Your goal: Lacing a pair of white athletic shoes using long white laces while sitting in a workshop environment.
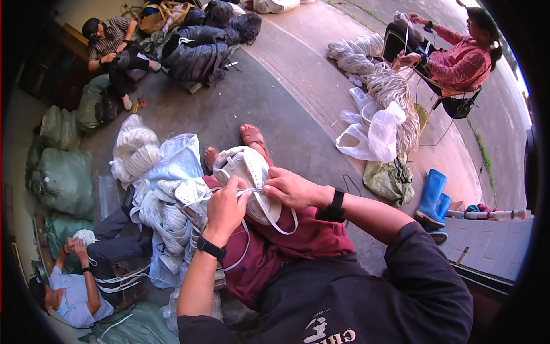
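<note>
A white shoe upper (pixel 243 163) with a row of small eyelets rests on my lap, over the maroon trousers. A white shoelace (pixel 282 230) runs across it, and a loop of the lace hangs down toward my knee. My left hand (pixel 225 207) is closed, its thumb and fingers pinching the lace at the upper's left side. Close by on the right, my right hand (pixel 291 188) pinches the lace too, knuckles up. The exact crossing of the lace between the fingertips is too small to make out.
Piled white shoe uppers and laces (pixel 166 215) lie against my left side. Green sacks (pixel 66 180) stand further left, near a seated person (pixel 80 292). Two other people sit at far left and far right. Lace bundles (pixel 389 86), plastic bags (pixel 381 135) and blue boots (pixel 433 198) are on the right.
</note>
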`<control>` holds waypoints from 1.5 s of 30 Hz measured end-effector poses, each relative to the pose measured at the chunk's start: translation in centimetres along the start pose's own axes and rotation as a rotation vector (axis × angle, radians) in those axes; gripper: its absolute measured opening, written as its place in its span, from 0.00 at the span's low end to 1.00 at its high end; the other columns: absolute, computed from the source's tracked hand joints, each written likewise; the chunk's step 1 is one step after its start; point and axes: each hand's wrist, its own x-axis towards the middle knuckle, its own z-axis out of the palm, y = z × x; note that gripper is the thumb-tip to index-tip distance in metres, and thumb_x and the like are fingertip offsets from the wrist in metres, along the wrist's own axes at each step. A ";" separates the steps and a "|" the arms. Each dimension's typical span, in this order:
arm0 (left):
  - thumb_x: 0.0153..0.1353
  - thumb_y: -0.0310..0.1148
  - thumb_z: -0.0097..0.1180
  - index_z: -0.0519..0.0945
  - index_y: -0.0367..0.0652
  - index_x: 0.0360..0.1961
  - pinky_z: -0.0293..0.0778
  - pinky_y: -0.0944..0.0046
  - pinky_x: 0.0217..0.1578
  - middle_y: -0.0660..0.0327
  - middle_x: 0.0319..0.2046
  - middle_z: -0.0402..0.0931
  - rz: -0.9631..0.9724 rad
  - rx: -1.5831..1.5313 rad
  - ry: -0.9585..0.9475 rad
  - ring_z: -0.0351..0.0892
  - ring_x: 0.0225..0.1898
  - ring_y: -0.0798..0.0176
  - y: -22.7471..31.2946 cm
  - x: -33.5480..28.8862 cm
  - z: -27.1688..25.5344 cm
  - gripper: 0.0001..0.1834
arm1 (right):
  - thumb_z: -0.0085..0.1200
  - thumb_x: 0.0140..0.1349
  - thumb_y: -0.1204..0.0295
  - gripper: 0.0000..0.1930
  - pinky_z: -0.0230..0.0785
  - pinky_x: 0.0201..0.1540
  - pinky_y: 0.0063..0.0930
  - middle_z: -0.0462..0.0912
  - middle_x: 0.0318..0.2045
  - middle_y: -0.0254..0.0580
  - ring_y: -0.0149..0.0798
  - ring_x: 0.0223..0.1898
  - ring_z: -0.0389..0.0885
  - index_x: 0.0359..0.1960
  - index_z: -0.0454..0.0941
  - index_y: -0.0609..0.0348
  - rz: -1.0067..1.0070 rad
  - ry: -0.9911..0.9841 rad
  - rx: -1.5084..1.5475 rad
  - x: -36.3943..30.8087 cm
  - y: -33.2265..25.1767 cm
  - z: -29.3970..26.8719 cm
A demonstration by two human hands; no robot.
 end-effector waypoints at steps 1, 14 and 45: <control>0.60 0.32 0.63 0.76 0.40 0.36 0.73 0.48 0.28 0.48 0.25 0.80 0.011 0.021 -0.029 0.82 0.29 0.42 -0.2 0.2 0.1 0.10 | 0.43 0.73 0.64 0.17 0.65 0.50 0.43 0.71 0.33 0.53 0.51 0.41 0.72 0.35 0.79 0.66 0.000 0.000 0.001 0.0 0.0 -0.1; 0.64 0.29 0.56 0.72 0.41 0.37 0.71 0.44 0.30 0.46 0.27 0.79 -0.107 0.164 0.242 0.80 0.33 0.36 -3.1 -0.5 -4.9 0.06 | 0.40 0.74 0.64 0.19 0.65 0.52 0.44 0.71 0.34 0.52 0.51 0.43 0.72 0.34 0.78 0.66 0.028 -0.006 0.048 -1.8 2.0 -1.6; 0.62 0.31 0.59 0.75 0.39 0.36 0.74 0.48 0.34 0.50 0.30 0.81 0.065 0.075 0.012 0.81 0.34 0.42 -0.1 0.7 1.4 0.08 | 0.53 0.66 0.66 0.14 0.69 0.39 0.45 0.73 0.28 0.53 0.52 0.33 0.75 0.29 0.81 0.67 0.016 0.230 -0.026 0.1 1.4 1.3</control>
